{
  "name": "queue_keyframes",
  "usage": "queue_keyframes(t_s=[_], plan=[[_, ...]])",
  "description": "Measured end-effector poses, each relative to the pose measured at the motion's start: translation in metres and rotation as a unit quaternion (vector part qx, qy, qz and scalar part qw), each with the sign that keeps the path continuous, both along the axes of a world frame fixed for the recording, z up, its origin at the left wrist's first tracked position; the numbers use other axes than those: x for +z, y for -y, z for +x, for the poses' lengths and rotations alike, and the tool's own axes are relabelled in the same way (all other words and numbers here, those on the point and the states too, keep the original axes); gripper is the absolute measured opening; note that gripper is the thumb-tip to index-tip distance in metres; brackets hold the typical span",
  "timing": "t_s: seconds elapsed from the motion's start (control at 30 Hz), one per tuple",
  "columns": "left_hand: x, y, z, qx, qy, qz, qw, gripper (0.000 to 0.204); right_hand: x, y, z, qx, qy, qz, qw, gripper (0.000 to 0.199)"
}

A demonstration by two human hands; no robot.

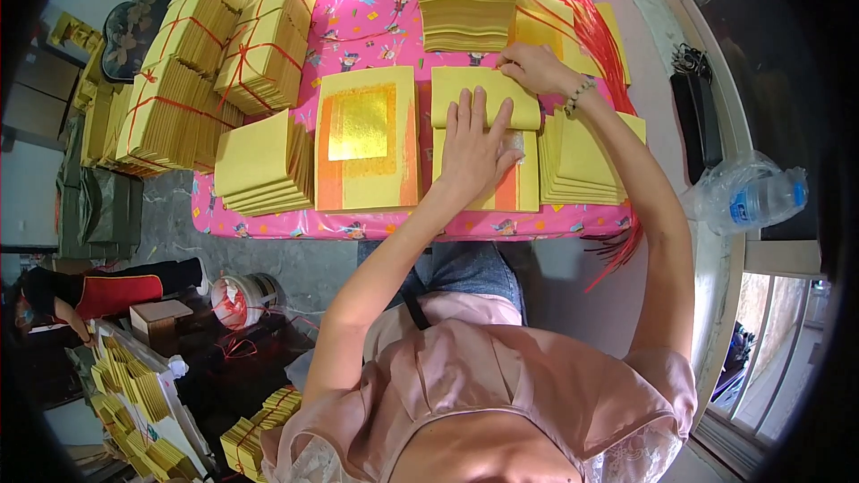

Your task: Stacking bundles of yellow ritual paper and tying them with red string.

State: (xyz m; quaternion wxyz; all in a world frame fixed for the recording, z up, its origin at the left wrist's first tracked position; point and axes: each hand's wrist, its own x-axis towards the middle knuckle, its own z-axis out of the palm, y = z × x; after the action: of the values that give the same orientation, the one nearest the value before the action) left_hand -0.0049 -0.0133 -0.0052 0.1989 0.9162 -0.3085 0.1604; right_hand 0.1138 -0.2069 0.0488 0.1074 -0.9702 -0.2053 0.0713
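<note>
My left hand lies flat, fingers spread, on a yellow paper sheet that is folded over a stack with an orange strip. My right hand pinches the far right edge of that same folded sheet. A bead bracelet sits on the right wrist. To the left lies a stack of yellow sheets with a gold foil square on an orange field. Both hands rest on the pink patterned table.
Tied bundles of yellow paper with red string pile at the table's left. Loose yellow stacks sit at front left, right and back. Red strings trail along the right side. Plastic bottles lie on the window ledge. A white bucket stands on the floor.
</note>
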Motion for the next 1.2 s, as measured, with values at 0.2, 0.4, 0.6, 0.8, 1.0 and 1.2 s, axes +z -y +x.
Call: queue_keyframes(t_s=[0.2, 0.4, 0.6, 0.8, 1.0, 1.2], plan=[[-0.003, 0.001, 0.005, -0.006, -0.008, 0.001, 1.0, 0.076, -0.018, -0.013, 0.017, 0.003, -0.053, 0.037, 0.998, 0.037], [-0.007, 0.004, 0.008, 0.001, -0.003, -0.006, 1.0, 0.075, -0.021, -0.021, 0.022, 0.032, -0.068, 0.015, 0.997, 0.034], [-0.007, 0.003, 0.008, 0.007, 0.003, 0.004, 1.0, 0.074, -0.02, -0.023, 0.02, 0.033, -0.06, 0.028, 0.997, 0.031], [-0.009, 0.004, 0.008, 0.001, 0.001, -0.008, 1.0, 0.073, -0.018, -0.023, 0.019, 0.041, -0.054, 0.028, 0.997, 0.03], [-0.008, 0.004, 0.007, 0.003, -0.002, -0.014, 1.0, 0.073, -0.011, -0.027, 0.016, 0.027, -0.065, 0.029, 0.997, 0.031], [-0.006, 0.002, 0.006, -0.004, -0.018, -0.017, 1.0, 0.072, -0.008, -0.029, 0.013, 0.03, -0.057, 0.025, 0.998, 0.028]])
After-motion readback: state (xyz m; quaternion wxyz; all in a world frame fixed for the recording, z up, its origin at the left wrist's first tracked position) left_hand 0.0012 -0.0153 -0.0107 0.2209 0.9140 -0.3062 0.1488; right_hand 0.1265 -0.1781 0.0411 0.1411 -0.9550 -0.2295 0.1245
